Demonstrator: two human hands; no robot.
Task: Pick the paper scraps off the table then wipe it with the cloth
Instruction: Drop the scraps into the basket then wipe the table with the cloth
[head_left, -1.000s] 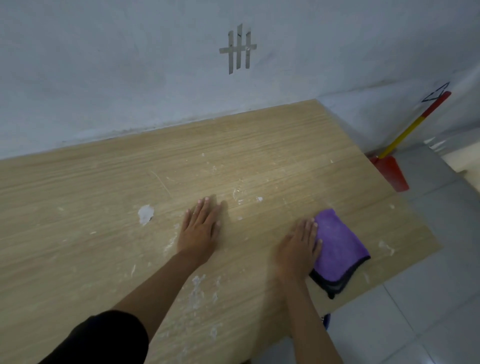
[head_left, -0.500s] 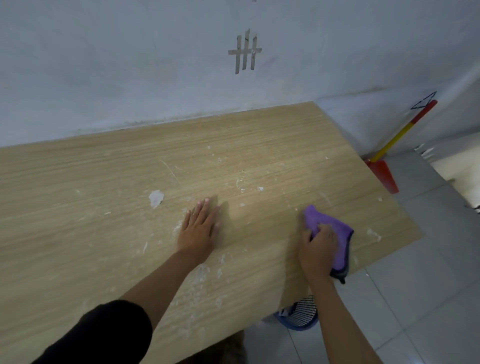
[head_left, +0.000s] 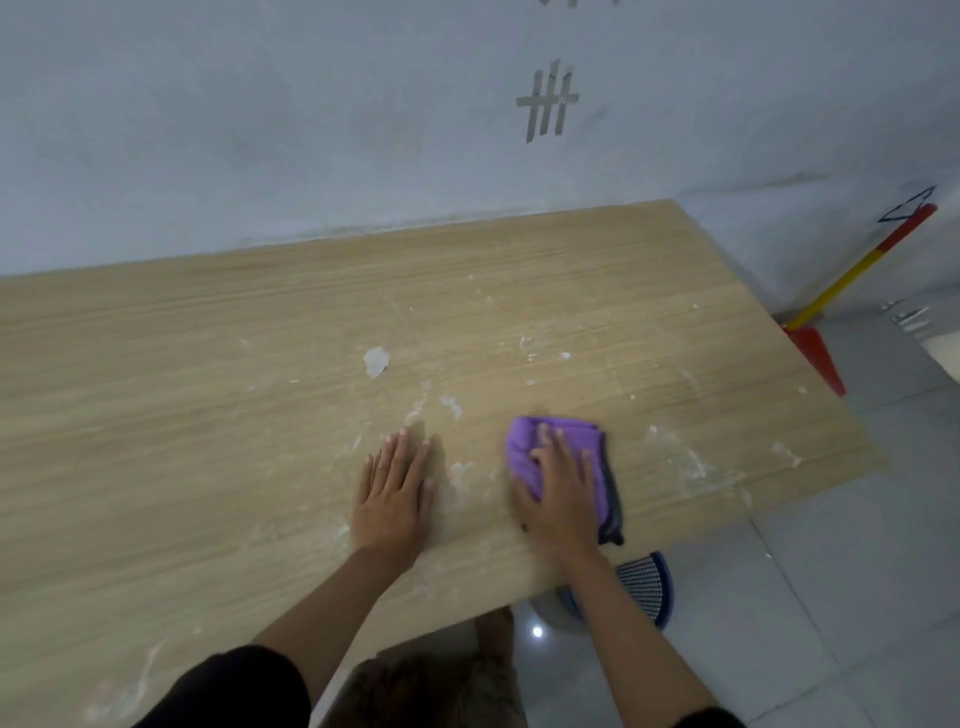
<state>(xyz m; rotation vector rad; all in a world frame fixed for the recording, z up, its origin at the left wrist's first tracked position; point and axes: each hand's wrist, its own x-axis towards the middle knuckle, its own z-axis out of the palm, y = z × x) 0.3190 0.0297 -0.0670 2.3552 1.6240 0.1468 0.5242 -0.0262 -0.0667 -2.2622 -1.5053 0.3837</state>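
The right hand (head_left: 563, 488) lies flat, I think, pressing the purple cloth (head_left: 525, 442) onto the tabletop (head_left: 208, 415) near its front edge, while the left hand (head_left: 395, 493) rests flat and empty beside it, closer to the big white scrap (head_left: 375, 360) farther back.

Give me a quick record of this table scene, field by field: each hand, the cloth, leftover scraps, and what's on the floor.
left hand: flat on the table, holding nothing
right hand: pressing on the cloth, fingers spread
cloth: purple, bunched, near the table's front edge
paper scrap: white, lying beyond the left hand; small white flecks and smears around it
floor: blue basket partly under the table's edge; red dustpan off the table's right end
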